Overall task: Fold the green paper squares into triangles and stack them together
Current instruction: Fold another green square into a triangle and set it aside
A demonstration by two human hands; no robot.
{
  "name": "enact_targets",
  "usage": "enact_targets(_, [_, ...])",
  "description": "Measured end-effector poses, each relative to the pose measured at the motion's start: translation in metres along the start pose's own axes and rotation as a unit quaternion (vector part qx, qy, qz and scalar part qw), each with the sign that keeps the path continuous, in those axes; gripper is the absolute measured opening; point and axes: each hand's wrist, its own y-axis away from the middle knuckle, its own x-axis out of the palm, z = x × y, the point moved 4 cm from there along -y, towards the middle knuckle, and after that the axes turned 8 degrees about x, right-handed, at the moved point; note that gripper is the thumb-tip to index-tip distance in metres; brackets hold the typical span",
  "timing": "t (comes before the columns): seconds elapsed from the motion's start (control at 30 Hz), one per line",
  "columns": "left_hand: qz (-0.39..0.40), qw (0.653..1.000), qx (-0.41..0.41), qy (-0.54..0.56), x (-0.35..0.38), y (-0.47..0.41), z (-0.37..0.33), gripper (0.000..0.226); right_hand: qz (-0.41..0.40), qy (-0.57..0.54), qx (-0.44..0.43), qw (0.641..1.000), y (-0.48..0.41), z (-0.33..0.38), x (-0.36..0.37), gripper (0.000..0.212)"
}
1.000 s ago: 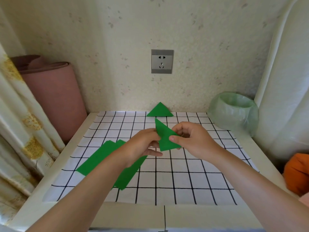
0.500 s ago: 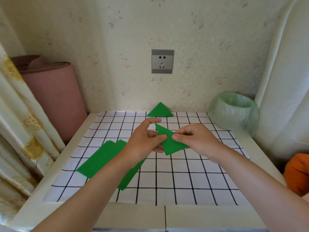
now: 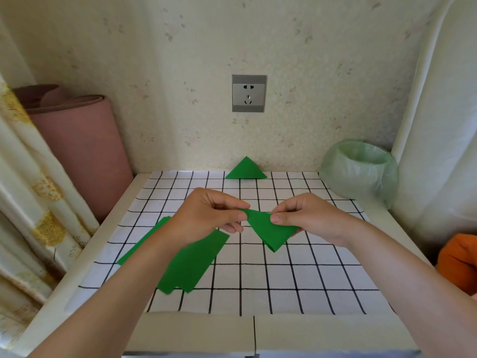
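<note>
The left hand [image 3: 206, 218] is pinching the left tip of a folded green triangle [image 3: 271, 229] between thumb and forefinger, with the other fingers curled beneath. The right hand [image 3: 309, 218] is pinching the same triangle along its upper right edge, thumb on top. The triangle is hanging between the two grips, clear of the checked cloth [image 3: 284, 280], with its point facing down. The unfolded green paper squares [image 3: 191, 262] are lying overlapped on the cloth, below and behind the left grip. A finished triangle [image 3: 245, 170] is sitting well beyond both grips, at the wall.
</note>
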Motion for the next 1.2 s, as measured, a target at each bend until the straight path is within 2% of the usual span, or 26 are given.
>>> enact_targets(0.33, [0.020, 0.999, -0.009, -0.030, -0.001, 0.001, 0.003, 0.017, 0.002, 0.023, -0.003, 1.000, -0.002, -0.001, 0.002, 0.006])
enact_targets(0.47, [-0.004, 0.999, -0.036, -0.039, 0.001, 0.000, 0.010, 0.012, -0.008, 0.031, 0.006, 0.999, -0.006, -0.004, 0.002, 0.006])
enact_targets(0.63, [0.007, 0.988, -0.096, -0.117, 0.008, -0.002, 0.032, 0.005, -0.028, 0.129, 0.025, 0.991, -0.016, -0.014, 0.010, 0.006])
enact_targets(0.73, [0.017, 0.978, -0.123, -0.165, 0.010, -0.002, 0.049, 0.004, -0.042, 0.216, 0.038, 0.975, -0.023, -0.023, 0.019, 0.005])
enact_targets(0.9, [0.045, 0.950, -0.133, -0.278, 0.017, -0.004, 0.066, 0.008, -0.058, 0.369, 0.041, 0.927, -0.031, -0.030, 0.032, 0.013])
enact_targets(1.03, [0.060, 0.916, -0.081, -0.388, 0.023, -0.006, 0.063, 0.008, -0.085, 0.416, 0.016, 0.905, -0.032, -0.027, 0.035, 0.016])
enact_targets(1.2, [0.082, 0.897, -0.040, -0.433, 0.030, -0.007, 0.068, 0.007, -0.112, 0.458, -0.020, 0.882, -0.033, -0.029, 0.041, 0.017])
